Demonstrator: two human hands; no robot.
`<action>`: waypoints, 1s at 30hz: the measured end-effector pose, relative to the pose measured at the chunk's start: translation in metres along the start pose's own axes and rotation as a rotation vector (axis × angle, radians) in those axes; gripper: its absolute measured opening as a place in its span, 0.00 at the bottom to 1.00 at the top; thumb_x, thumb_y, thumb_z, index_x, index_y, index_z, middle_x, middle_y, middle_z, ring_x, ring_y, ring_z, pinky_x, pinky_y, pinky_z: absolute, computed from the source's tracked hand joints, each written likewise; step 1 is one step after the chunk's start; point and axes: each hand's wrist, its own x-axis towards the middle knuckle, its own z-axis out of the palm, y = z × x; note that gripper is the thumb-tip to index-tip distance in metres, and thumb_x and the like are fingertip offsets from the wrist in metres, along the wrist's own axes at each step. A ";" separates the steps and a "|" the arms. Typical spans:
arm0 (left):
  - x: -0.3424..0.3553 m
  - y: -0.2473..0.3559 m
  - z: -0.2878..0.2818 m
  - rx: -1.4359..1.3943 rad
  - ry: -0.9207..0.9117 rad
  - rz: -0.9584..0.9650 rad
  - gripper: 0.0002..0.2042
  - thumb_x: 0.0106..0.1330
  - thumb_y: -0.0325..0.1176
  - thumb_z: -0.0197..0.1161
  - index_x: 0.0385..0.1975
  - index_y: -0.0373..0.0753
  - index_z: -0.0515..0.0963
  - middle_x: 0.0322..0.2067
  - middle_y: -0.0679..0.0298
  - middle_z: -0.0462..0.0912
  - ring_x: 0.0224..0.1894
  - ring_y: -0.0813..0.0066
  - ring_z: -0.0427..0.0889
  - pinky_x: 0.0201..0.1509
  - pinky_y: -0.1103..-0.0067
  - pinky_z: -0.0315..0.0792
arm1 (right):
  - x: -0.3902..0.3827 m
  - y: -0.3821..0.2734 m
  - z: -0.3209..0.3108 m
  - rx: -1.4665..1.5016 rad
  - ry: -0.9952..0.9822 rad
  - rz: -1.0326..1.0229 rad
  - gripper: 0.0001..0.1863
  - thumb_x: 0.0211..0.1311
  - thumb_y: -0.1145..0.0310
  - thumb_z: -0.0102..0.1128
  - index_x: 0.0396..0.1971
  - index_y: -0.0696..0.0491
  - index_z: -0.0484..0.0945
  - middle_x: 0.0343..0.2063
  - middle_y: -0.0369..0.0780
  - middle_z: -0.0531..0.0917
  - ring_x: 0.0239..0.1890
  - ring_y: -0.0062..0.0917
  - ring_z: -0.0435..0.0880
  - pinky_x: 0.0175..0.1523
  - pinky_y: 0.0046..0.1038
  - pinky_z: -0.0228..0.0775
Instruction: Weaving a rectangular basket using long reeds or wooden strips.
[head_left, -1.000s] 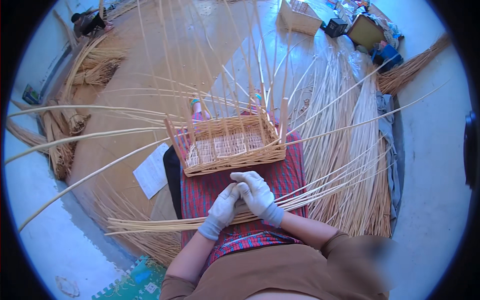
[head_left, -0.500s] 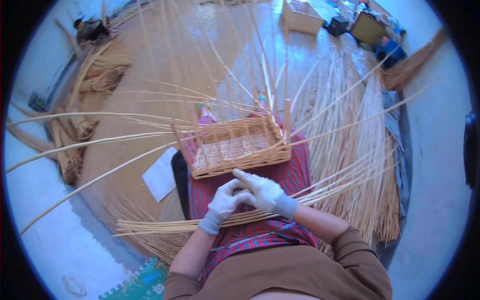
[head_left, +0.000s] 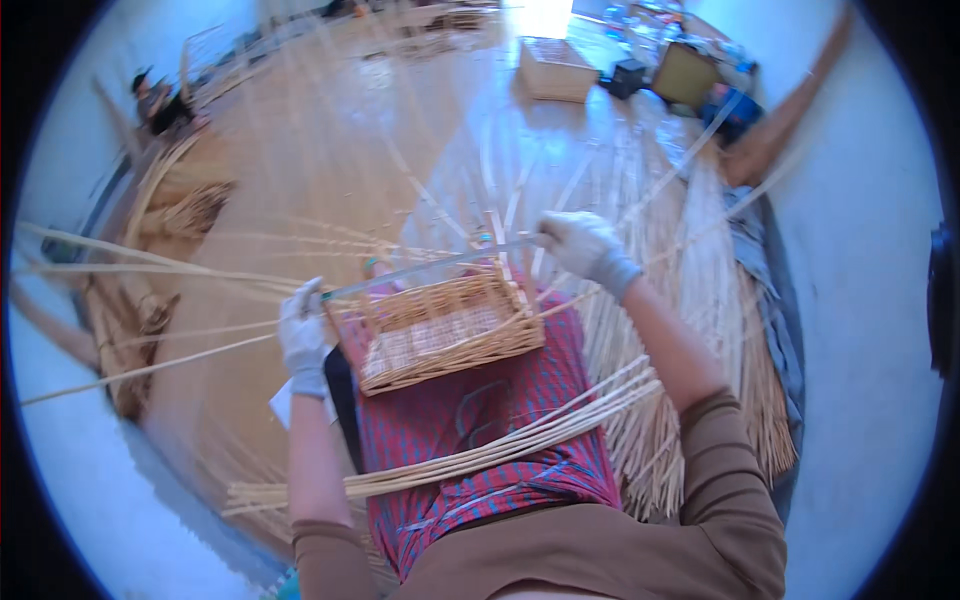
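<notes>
A small rectangular wicker basket (head_left: 450,365), with woven walls and a paler woven base, lies tilted on my lap. Long unwoven canes fan out from its sides. Above its far side a thin greyish strip, seemingly a measuring tape (head_left: 430,267), is stretched taut from corner to corner. My left hand (head_left: 303,338), in a white glove, is closed at the strip's left end beside the basket's left corner post. The strip's other end is pinched in my gloved right hand (head_left: 585,248), raised beyond the right corner. Motion blurs the fingertips somewhat.
A bundle of peeled canes (head_left: 500,453) lies across my checked apron (head_left: 430,425). Long pale canes (head_left: 650,400) are heaped on the right. Brown bundles (head_left: 125,330) line the left wall. A person (head_left: 165,105) sits far left; a box-shaped woven piece (head_left: 555,72) stands at the back.
My hands were together in front of the basket; they have parted to its left and right corners, with the tape now stretched between them. The view has shifted, showing more of the room's far end.
</notes>
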 end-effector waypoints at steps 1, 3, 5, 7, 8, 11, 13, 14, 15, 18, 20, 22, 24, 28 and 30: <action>0.001 -0.003 0.001 -0.020 0.014 0.026 0.11 0.74 0.33 0.66 0.53 0.44 0.87 0.39 0.66 0.87 0.46 0.74 0.82 0.50 0.76 0.77 | -0.002 0.002 0.004 0.054 0.023 -0.008 0.14 0.69 0.54 0.62 0.41 0.49 0.85 0.30 0.46 0.87 0.37 0.45 0.87 0.45 0.45 0.78; 0.001 -0.004 -0.002 -0.116 -0.044 -0.066 0.11 0.73 0.33 0.67 0.52 0.43 0.87 0.41 0.67 0.88 0.42 0.79 0.82 0.46 0.79 0.78 | -0.006 0.004 0.009 0.085 0.030 0.073 0.12 0.70 0.57 0.61 0.44 0.47 0.86 0.31 0.45 0.87 0.39 0.43 0.88 0.46 0.44 0.79; 0.001 -0.002 -0.009 -0.247 -0.080 -0.202 0.11 0.73 0.33 0.68 0.52 0.42 0.87 0.40 0.69 0.88 0.38 0.83 0.82 0.40 0.81 0.78 | -0.007 0.004 0.010 0.136 0.056 -0.003 0.11 0.70 0.61 0.61 0.48 0.45 0.86 0.33 0.44 0.88 0.40 0.42 0.88 0.47 0.41 0.80; 0.001 0.001 -0.014 -0.309 -0.117 -0.227 0.12 0.73 0.33 0.68 0.52 0.40 0.87 0.39 0.70 0.88 0.34 0.86 0.81 0.35 0.84 0.77 | -0.006 0.005 0.010 0.161 0.095 -0.140 0.13 0.70 0.65 0.61 0.51 0.43 0.87 0.36 0.42 0.88 0.41 0.39 0.89 0.49 0.39 0.80; 0.000 0.002 -0.015 -0.353 -0.146 -0.254 0.12 0.73 0.33 0.68 0.53 0.39 0.87 0.38 0.70 0.88 0.32 0.88 0.81 0.32 0.86 0.77 | -0.005 0.006 0.011 0.160 0.090 -0.152 0.14 0.70 0.67 0.61 0.52 0.42 0.87 0.37 0.41 0.88 0.42 0.39 0.88 0.50 0.38 0.80; -0.001 0.003 -0.014 -0.410 -0.134 -0.241 0.12 0.73 0.32 0.68 0.53 0.38 0.86 0.36 0.69 0.89 0.28 0.88 0.80 0.29 0.88 0.76 | -0.004 0.009 0.017 0.196 0.032 -0.107 0.17 0.69 0.71 0.60 0.53 0.40 0.88 0.40 0.39 0.88 0.43 0.36 0.88 0.51 0.33 0.81; -0.003 0.004 -0.013 -0.375 -0.107 -0.208 0.12 0.73 0.32 0.67 0.53 0.37 0.86 0.37 0.69 0.89 0.28 0.88 0.80 0.29 0.88 0.76 | -0.004 0.010 0.021 0.203 0.013 -0.076 0.17 0.68 0.72 0.60 0.53 0.40 0.88 0.40 0.39 0.88 0.44 0.36 0.88 0.51 0.33 0.81; -0.004 0.004 -0.013 -0.365 -0.103 -0.201 0.12 0.74 0.32 0.67 0.53 0.37 0.86 0.38 0.68 0.89 0.28 0.88 0.80 0.29 0.88 0.76 | -0.004 0.011 0.023 0.224 0.031 -0.092 0.18 0.68 0.73 0.60 0.53 0.40 0.88 0.40 0.38 0.88 0.44 0.36 0.88 0.52 0.33 0.81; -0.004 0.005 -0.013 -0.353 -0.099 -0.201 0.12 0.74 0.32 0.67 0.53 0.37 0.86 0.38 0.68 0.89 0.29 0.88 0.80 0.29 0.87 0.76 | -0.002 0.011 0.024 0.224 0.016 -0.078 0.20 0.66 0.74 0.60 0.54 0.40 0.88 0.41 0.38 0.88 0.44 0.36 0.88 0.52 0.32 0.81; -0.004 0.006 -0.015 -0.357 -0.115 -0.209 0.12 0.74 0.31 0.67 0.53 0.37 0.86 0.39 0.67 0.89 0.29 0.88 0.80 0.30 0.87 0.77 | 0.001 0.011 0.022 0.197 -0.049 -0.035 0.20 0.65 0.74 0.60 0.53 0.40 0.88 0.42 0.39 0.89 0.44 0.36 0.88 0.52 0.33 0.81; -0.004 0.004 -0.016 -0.367 -0.115 -0.210 0.12 0.74 0.31 0.67 0.53 0.37 0.86 0.39 0.68 0.89 0.30 0.88 0.80 0.30 0.87 0.77 | 0.002 0.010 0.019 0.188 -0.046 -0.073 0.19 0.65 0.74 0.60 0.53 0.41 0.88 0.42 0.39 0.89 0.44 0.37 0.88 0.52 0.33 0.81; -0.004 -0.001 -0.016 -0.382 -0.110 -0.217 0.12 0.73 0.32 0.67 0.52 0.37 0.86 0.39 0.68 0.89 0.30 0.88 0.80 0.30 0.87 0.77 | 0.001 0.010 0.017 0.173 -0.056 -0.097 0.19 0.66 0.72 0.60 0.53 0.40 0.88 0.42 0.39 0.89 0.45 0.37 0.88 0.53 0.34 0.80; -0.003 -0.006 -0.014 -0.426 -0.120 -0.194 0.12 0.73 0.32 0.68 0.52 0.37 0.86 0.39 0.68 0.89 0.29 0.88 0.80 0.30 0.87 0.77 | 0.000 0.011 0.017 0.169 -0.048 -0.112 0.18 0.68 0.69 0.59 0.53 0.37 0.88 0.43 0.39 0.88 0.47 0.37 0.87 0.54 0.36 0.79; 0.000 -0.004 -0.013 -0.402 -0.113 -0.206 0.12 0.73 0.32 0.68 0.52 0.36 0.86 0.38 0.69 0.89 0.28 0.88 0.79 0.31 0.86 0.76 | 0.004 0.014 0.022 0.137 -0.091 -0.079 0.18 0.69 0.68 0.58 0.54 0.37 0.87 0.43 0.40 0.88 0.47 0.38 0.87 0.55 0.36 0.79; -0.002 0.009 -0.015 -0.351 -0.097 -0.271 0.13 0.73 0.32 0.68 0.53 0.35 0.86 0.36 0.70 0.88 0.28 0.89 0.78 0.30 0.86 0.75 | 0.006 0.012 0.021 0.135 -0.120 -0.054 0.19 0.69 0.67 0.58 0.57 0.37 0.85 0.42 0.41 0.88 0.47 0.39 0.87 0.55 0.37 0.79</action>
